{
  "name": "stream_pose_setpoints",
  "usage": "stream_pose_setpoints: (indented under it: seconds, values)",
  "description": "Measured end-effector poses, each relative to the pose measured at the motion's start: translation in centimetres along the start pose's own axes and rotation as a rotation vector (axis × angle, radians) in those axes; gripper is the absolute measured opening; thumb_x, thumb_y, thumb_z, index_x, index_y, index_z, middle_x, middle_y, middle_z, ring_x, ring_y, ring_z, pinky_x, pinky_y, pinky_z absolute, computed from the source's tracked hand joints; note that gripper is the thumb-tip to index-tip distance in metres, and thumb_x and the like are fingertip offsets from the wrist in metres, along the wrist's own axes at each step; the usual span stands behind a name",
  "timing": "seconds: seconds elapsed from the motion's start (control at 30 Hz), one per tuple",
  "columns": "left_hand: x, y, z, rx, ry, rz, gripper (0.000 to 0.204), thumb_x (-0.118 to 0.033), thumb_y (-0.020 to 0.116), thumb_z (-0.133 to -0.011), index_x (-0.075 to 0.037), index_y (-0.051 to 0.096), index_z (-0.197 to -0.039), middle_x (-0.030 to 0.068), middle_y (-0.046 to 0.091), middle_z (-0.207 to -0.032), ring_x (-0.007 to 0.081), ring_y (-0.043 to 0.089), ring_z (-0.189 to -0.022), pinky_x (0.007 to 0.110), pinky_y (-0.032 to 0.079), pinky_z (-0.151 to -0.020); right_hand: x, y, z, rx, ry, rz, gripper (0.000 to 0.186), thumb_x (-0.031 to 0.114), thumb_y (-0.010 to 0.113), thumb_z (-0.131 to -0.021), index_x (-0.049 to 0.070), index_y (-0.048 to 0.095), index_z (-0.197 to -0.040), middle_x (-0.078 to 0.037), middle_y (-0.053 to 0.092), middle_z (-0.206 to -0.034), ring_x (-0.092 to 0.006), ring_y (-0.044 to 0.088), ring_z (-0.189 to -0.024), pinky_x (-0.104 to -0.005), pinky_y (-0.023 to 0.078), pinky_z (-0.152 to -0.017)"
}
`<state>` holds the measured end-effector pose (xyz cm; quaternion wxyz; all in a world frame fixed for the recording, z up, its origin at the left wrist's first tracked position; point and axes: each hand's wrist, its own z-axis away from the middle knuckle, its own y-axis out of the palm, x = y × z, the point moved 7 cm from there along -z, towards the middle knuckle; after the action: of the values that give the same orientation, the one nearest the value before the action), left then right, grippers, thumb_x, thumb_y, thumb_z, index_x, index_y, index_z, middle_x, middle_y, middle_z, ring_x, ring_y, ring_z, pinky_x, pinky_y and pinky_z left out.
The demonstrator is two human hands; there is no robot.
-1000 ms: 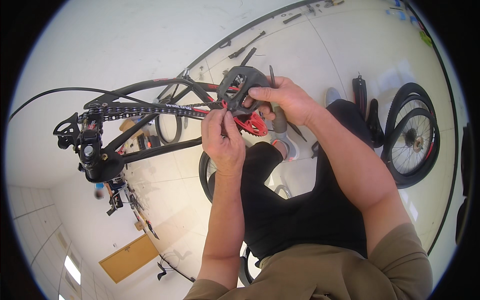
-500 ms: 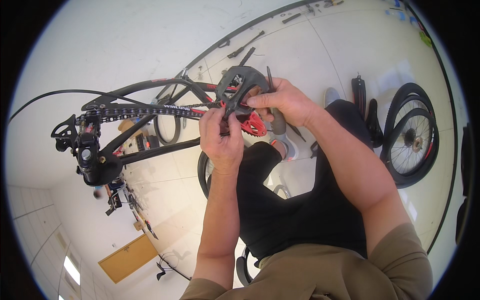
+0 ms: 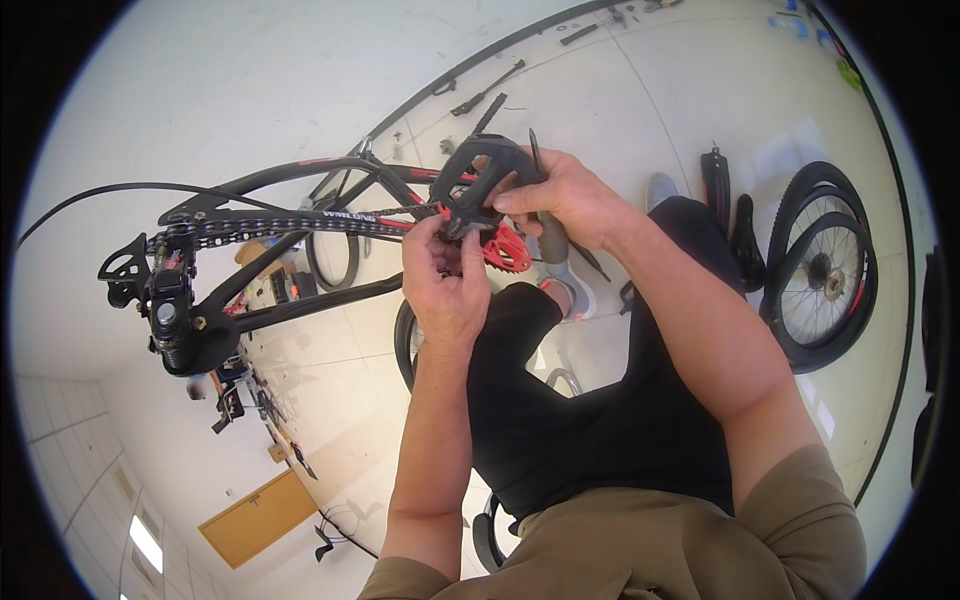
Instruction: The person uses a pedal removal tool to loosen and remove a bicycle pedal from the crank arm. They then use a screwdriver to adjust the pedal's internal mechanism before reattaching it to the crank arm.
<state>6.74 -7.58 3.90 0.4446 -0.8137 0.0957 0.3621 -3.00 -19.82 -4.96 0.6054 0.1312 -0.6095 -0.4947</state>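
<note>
My left hand (image 3: 447, 290) is closed, thumb and fingers pinching the near end of a black bicycle pedal (image 3: 490, 183). My right hand (image 3: 578, 203) grips the pedal's right side, thumb on top. A slim dark rod-like tool (image 3: 535, 150) sticks up past the right fingers and seems held in that hand too; its kind is unclear. Just under the pedal shows a red chainring (image 3: 510, 250). The black bicycle frame (image 3: 320, 296) reaches leftward from there, its chain (image 3: 290, 228) running to the rear derailleur (image 3: 175, 290). My fingers cover the pedal's axle end.
Two wheels with tyres (image 3: 822, 270) lie on the floor at the right, beside a black saddle (image 3: 745, 240). A seat post or similar black part (image 3: 490, 88) and small tools lie beyond the pedal. My legs (image 3: 600, 410) are bent below my hands.
The pedal has turned in my hands, its face now tilted differently. My left hand has shifted slightly, the thumb moving right along the pedal's end. The frame has barely moved.
</note>
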Motion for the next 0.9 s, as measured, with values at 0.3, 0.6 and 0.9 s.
stream_pose_setpoints:
  seconds: [0.3, 0.6, 0.9]
  values:
    - [-0.5, 0.0, -0.2, -0.029, 0.167, -0.108, 0.018, 0.001, 0.071, -0.091, 0.003, 0.063, -0.108, 0.0081, 0.064, -0.095, 0.0102, 0.061, -0.07, 0.024, 0.051, -0.062, -0.2, 0.0, 0.1, 0.0, -0.01, -0.08, 0.019, 0.01, 0.074, -0.088, 0.0, 0.065, -0.101, -0.012, 0.07, -0.091, -0.0113, 0.056, -0.06, -0.026, 0.046, -0.052]
    - [-0.5, 0.1, -0.4, 0.011, 0.105, -0.025, 0.022, -0.002, 0.069, -0.094, 0.004, 0.06, -0.113, 0.0089, 0.063, -0.102, 0.0124, 0.062, -0.079, 0.025, 0.052, -0.069, -0.1, -0.1, 0.0, 0.017, -0.042, -0.074, 0.021, 0.011, 0.072, -0.089, -0.003, 0.066, -0.103, -0.012, 0.071, -0.093, -0.0115, 0.055, -0.058, -0.0263, 0.045, -0.051]
    - [1.0, 0.2, 0.5, -0.046, 0.086, 0.079, 0.022, 0.002, 0.065, -0.095, 0.003, 0.058, -0.116, 0.0127, 0.06, -0.114, 0.0162, 0.064, -0.09, 0.027, 0.055, -0.073, -0.3, 0.1, -0.1, 0.016, -0.029, -0.069, 0.019, 0.011, 0.072, -0.088, -0.003, 0.067, -0.101, -0.012, 0.072, -0.09, -0.0114, 0.054, -0.054, -0.0266, 0.044, -0.05]
